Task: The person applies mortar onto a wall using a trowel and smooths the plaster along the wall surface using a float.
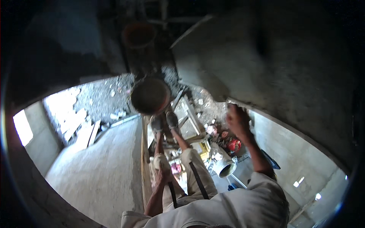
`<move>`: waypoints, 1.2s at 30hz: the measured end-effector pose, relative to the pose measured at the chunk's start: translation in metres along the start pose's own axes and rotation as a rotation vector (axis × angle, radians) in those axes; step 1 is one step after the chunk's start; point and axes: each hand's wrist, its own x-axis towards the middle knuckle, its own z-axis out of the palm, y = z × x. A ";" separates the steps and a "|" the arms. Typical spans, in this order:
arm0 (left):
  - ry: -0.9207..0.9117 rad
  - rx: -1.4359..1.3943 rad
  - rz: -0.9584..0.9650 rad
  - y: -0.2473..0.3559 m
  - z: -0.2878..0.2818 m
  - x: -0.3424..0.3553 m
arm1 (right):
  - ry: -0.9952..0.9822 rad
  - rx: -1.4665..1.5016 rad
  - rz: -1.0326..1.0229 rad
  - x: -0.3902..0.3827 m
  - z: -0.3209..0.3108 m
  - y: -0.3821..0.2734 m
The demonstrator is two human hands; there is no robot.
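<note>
My right hand is raised beside the lower edge of a grey plastered surface. Its fingers are curled closed, and whatever they grip is hidden or too dark to name. My left hand hangs low against my left knee; its fingers are too unclear to read. Just beyond my feet sits a round pan with a dark grey inside and a reddish rim. Farther off, in shadow, a second round reddish pan shows dimly.
My feet stand high by wooden framing. Below lie a tipped whitish bucket, a red item and scattered rubble. On the left rises a grey wall, with loose boards past it. A pale wall stands at right.
</note>
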 end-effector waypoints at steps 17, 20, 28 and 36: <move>0.556 0.284 -0.252 0.109 -0.015 -0.009 | -0.148 -0.098 -0.330 0.165 0.486 -0.167; 0.538 0.255 -0.227 0.113 -0.008 -0.002 | 0.186 -0.597 -1.022 0.184 0.485 -0.110; 0.500 0.320 -0.152 0.069 -0.008 -0.009 | -0.196 0.522 -0.483 0.124 0.279 -0.141; 0.111 0.182 0.072 0.064 -0.050 -0.039 | -0.136 0.431 -0.638 0.005 -0.036 -0.139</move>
